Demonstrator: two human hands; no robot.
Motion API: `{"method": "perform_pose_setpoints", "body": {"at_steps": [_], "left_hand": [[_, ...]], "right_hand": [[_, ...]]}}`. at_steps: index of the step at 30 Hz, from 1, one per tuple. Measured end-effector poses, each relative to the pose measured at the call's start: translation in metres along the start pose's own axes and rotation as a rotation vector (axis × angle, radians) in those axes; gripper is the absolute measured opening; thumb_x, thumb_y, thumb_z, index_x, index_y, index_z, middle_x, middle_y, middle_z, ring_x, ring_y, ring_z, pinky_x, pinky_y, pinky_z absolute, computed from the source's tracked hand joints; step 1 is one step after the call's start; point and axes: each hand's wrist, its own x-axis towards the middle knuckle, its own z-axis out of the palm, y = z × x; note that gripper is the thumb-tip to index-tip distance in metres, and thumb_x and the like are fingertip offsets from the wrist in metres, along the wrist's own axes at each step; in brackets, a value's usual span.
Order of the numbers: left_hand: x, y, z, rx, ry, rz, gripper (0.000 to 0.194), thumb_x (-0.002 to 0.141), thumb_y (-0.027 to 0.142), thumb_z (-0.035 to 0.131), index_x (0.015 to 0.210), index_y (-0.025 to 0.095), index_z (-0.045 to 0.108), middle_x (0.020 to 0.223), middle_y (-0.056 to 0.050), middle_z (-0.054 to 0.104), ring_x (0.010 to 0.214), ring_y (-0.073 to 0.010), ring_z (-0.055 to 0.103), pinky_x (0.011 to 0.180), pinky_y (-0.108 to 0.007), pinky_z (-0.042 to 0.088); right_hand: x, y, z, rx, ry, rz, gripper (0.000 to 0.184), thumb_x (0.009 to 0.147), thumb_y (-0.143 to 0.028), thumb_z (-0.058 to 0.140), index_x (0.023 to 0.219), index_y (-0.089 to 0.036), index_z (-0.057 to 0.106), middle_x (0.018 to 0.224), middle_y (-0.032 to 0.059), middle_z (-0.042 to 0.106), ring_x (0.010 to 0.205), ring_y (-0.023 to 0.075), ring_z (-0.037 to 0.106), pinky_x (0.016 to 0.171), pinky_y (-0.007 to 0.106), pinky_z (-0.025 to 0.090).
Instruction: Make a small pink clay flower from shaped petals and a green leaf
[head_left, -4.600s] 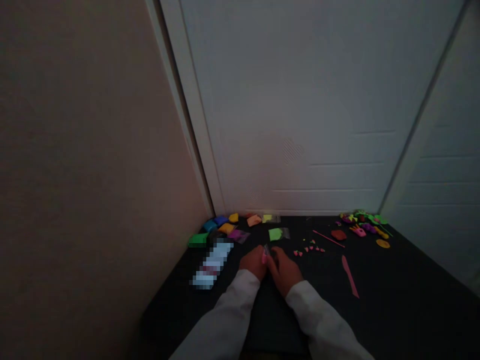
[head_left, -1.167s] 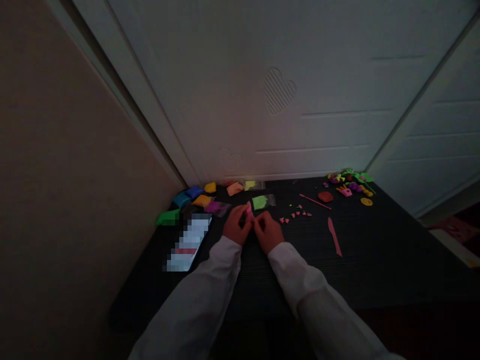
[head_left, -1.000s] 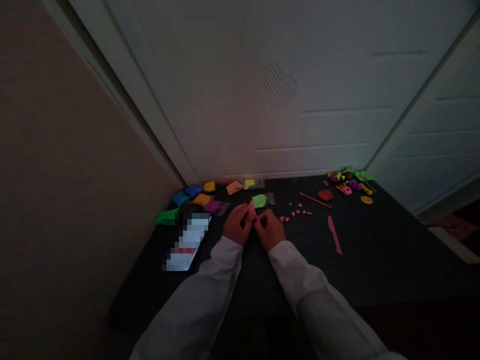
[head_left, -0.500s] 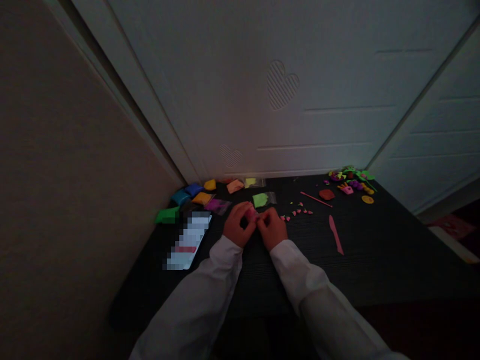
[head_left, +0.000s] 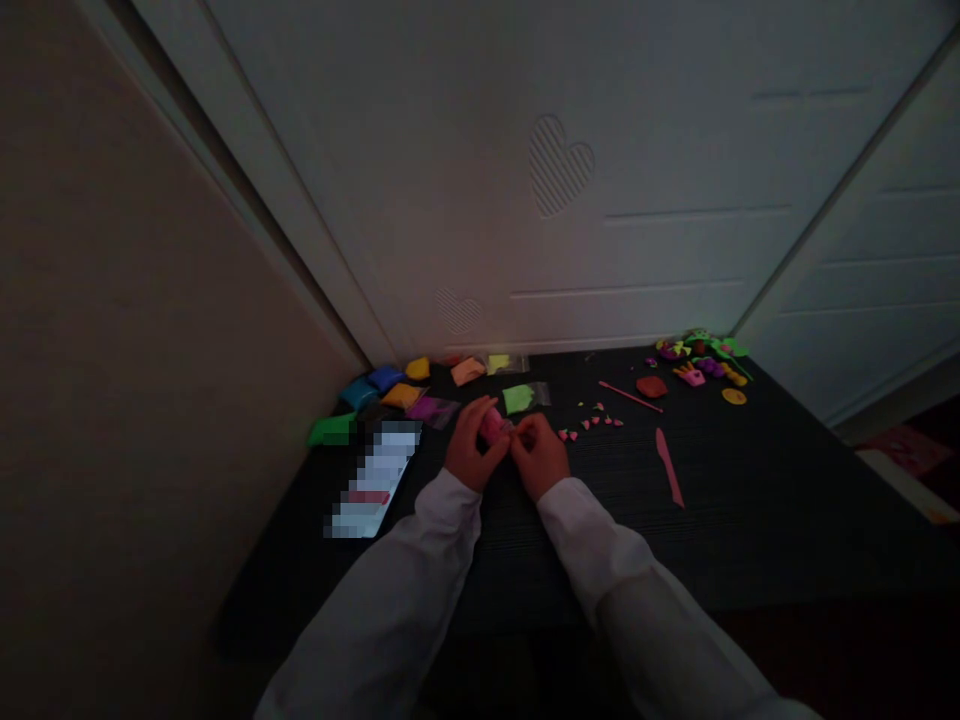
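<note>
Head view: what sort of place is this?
Probably a room at home, used as a craft corner: a dark table by a pale panel with embossed hearts, bearing packets of coloured, clay-like material and a pink knife-shaped tool.

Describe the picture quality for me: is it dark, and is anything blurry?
Head view: dim overall, very dark beneath the table; the phone glows, its screen pixelated into coarse blocks; the pink item in the left hand is too small and dim for fine detail.
</note>
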Motion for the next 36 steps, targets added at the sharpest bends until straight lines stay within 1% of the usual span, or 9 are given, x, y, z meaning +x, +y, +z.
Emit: {"method": "perform_pose_setpoints", "body": {"at_steps": [6, 13, 16, 19, 21, 23, 25, 28, 36], "left_hand": [[0.002, 0.005, -0.002, 0.094, 0.042, 0.070, 0.048, 0.067, 0.020, 0.054, 0.114, 0.014, 0.042, 0.118, -0.012, 0.044, 0.112, -0.0214, 0.040, 0.096, -0.039, 0.033], [-0.001, 0.008, -0.004, 0.078, 0.164, 0.078, 0.047, 0.066, 0.022, 0.057, 0.111, 0.016, 0.045, 0.113, -0.010, 0.048, 0.109, -0.0209, 0.043, 0.092, -0.038, 0.037], [0.000, 0.004, -0.003, -0.103, 0.183, -0.055, 0.049, 0.065, 0.025, 0.059, 0.112, 0.018, 0.044, 0.118, -0.010, 0.044, 0.109, -0.0215, 0.043, 0.083, -0.034, 0.044], [0.006, 0.000, -0.002, -0.450, 0.203, -0.350, 0.050, 0.065, 0.027, 0.059, 0.112, 0.020, 0.043, 0.120, -0.009, 0.042, 0.108, -0.0190, 0.045, 0.082, -0.030, 0.044], [0.011, 0.000, -0.003, -0.733, 0.177, -0.582, 0.051, 0.065, 0.028, 0.059, 0.112, 0.021, 0.041, 0.113, -0.007, 0.048, 0.096, -0.0148, 0.052, 0.077, -0.027, 0.045], [0.014, 0.002, -0.003, -0.862, 0.089, -0.706, 0.049, 0.065, 0.033, 0.058, 0.109, 0.020, 0.042, 0.094, -0.006, 0.057, 0.073, -0.0117, 0.058, 0.063, -0.026, 0.048], [0.016, 0.005, -0.004, -0.923, -0.003, -0.765, 0.043, 0.063, 0.036, 0.060, 0.100, 0.016, 0.047, 0.075, -0.003, 0.059, 0.056, -0.0103, 0.056, 0.050, -0.023, 0.045], [0.015, 0.008, -0.005, -0.998, -0.063, -0.807, 0.036, 0.058, 0.035, 0.065, 0.083, 0.014, 0.051, 0.062, 0.000, 0.057, 0.049, -0.0096, 0.054, 0.041, -0.020, 0.040], [0.013, 0.008, -0.004, -1.073, -0.016, -0.812, 0.032, 0.054, 0.028, 0.069, 0.075, 0.013, 0.052, 0.059, 0.001, 0.058, 0.050, -0.0079, 0.054, 0.048, -0.020, 0.042]], "right_hand": [[0.002, 0.000, 0.000, 0.042, -0.027, 0.037, 0.019, 0.066, -0.021, 0.050, 0.085, -0.020, 0.049, 0.067, -0.0023, 0.058, 0.059, 0.0105, 0.056, 0.059, 0.024, 0.045], [0.003, -0.002, -0.005, 0.056, 0.046, 0.090, 0.011, 0.066, -0.029, 0.052, 0.065, -0.019, 0.051, 0.060, -0.0025, 0.054, 0.057, 0.0107, 0.052, 0.056, 0.024, 0.043], [0.005, 0.000, -0.005, 0.094, 0.077, 0.112, 0.011, 0.066, -0.029, 0.051, 0.068, -0.019, 0.047, 0.061, -0.0025, 0.054, 0.058, 0.0111, 0.053, 0.055, 0.024, 0.042], [0.005, 0.001, -0.003, 0.166, 0.046, 0.116, 0.010, 0.068, -0.028, 0.049, 0.072, -0.019, 0.046, 0.063, -0.0019, 0.056, 0.058, 0.0110, 0.055, 0.053, 0.023, 0.043], [0.005, -0.001, -0.002, 0.217, 0.016, 0.113, 0.011, 0.068, -0.027, 0.048, 0.074, -0.019, 0.044, 0.063, -0.0021, 0.057, 0.056, 0.0104, 0.055, 0.052, 0.022, 0.043], [0.005, -0.002, -0.002, 0.262, -0.004, 0.112, 0.012, 0.067, -0.027, 0.049, 0.074, -0.019, 0.044, 0.064, -0.0023, 0.057, 0.055, 0.0099, 0.054, 0.051, 0.022, 0.043], [0.005, -0.004, -0.002, 0.299, -0.014, 0.114, 0.013, 0.064, -0.026, 0.051, 0.073, -0.019, 0.044, 0.064, -0.0025, 0.056, 0.055, 0.0097, 0.054, 0.051, 0.021, 0.043], [0.006, -0.005, -0.004, 0.339, -0.012, 0.118, 0.014, 0.063, -0.024, 0.053, 0.073, -0.019, 0.044, 0.062, -0.0035, 0.055, 0.055, 0.0093, 0.053, 0.051, 0.021, 0.043], [0.009, -0.008, -0.010, 0.380, 0.064, 0.119, 0.017, 0.064, -0.028, 0.052, 0.074, -0.020, 0.042, 0.059, -0.0050, 0.052, 0.052, 0.0085, 0.050, 0.050, 0.021, 0.041]]}}
